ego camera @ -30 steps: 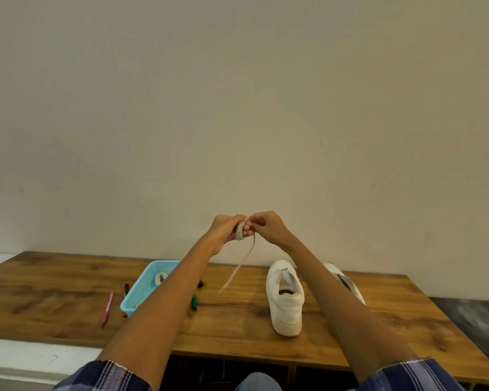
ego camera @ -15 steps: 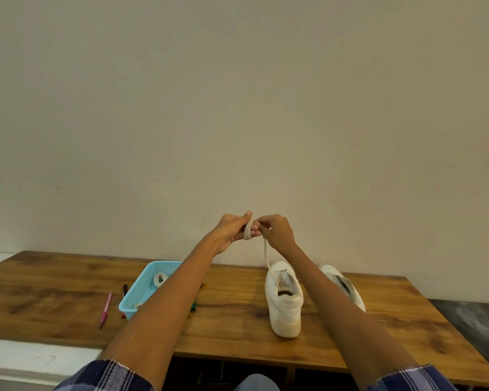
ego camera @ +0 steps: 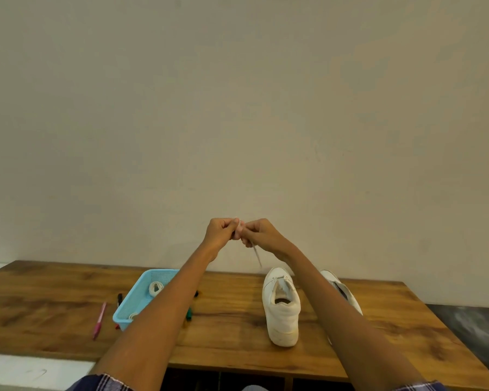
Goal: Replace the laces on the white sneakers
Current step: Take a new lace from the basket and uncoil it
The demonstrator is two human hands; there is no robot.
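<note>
A white sneaker point(ego camera: 282, 309) stands heel toward me on the wooden table point(ego camera: 232, 334), its eyelets bare. A second white sneaker point(ego camera: 341, 290) lies behind my right forearm, mostly hidden. Both hands are raised above the table in front of the wall. My left hand point(ego camera: 220, 233) grips a small wound coil of white lace point(ego camera: 237, 227) that barely shows between the fingers. My right hand point(ego camera: 261, 234) pinches the same lace, whose short free tail point(ego camera: 257, 254) hangs down toward the sneaker.
A light blue basket point(ego camera: 130, 311) at the left holds rolled white laces point(ego camera: 155, 288). A pink pen point(ego camera: 100, 320) and a black marker point(ego camera: 119, 299) lie left of it; a green marker point(ego camera: 189, 314) lies beside my left forearm. The table's right edge borders dark floor.
The lace's loose tail has grown shorter and swung from left of the sneaker to above it as it winds onto the coil. Both hands stay together at the same height.
</note>
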